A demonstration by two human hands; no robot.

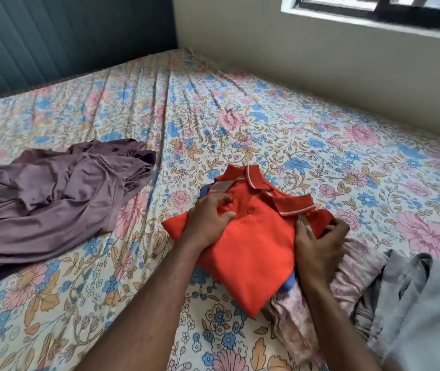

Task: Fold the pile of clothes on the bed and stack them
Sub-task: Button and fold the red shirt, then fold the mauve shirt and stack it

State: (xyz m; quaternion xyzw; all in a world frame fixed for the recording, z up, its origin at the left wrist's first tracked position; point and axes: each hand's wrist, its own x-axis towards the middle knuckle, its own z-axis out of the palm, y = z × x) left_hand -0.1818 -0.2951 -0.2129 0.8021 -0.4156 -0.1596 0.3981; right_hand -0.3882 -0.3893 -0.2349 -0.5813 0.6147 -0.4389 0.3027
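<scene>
- The left hand (pixel 208 220) is laid on the left half of the red polo shirt (pixel 253 236); the fingers are bent and press into the cloth near the button placket, the thumb lying flat toward the buttons.
- The right hand (pixel 318 242) is placed at the shirt's right edge; the thumb is set on top of the cloth and the fingers are curled round the folded sleeve, so the edge is pinched.
- The shirt is seen folded, collar at the far end, on the flowered bedsheet (pixel 240 116), just right of the middle of the bed.
- A blue garment (pixel 287 286) is partly seen under the shirt, at its near right edge and at the far left by the collar.
- A pink patterned cloth (pixel 301 322) and a grey garment (pixel 414 303) are heaped near right, touching the shirt.
- A crumpled purple garment (pixel 52 194) is spread at the left, well apart from the shirt.
- A dark headboard (pixel 66 36) is noted far left, a window (pixel 374 9) far right.
</scene>
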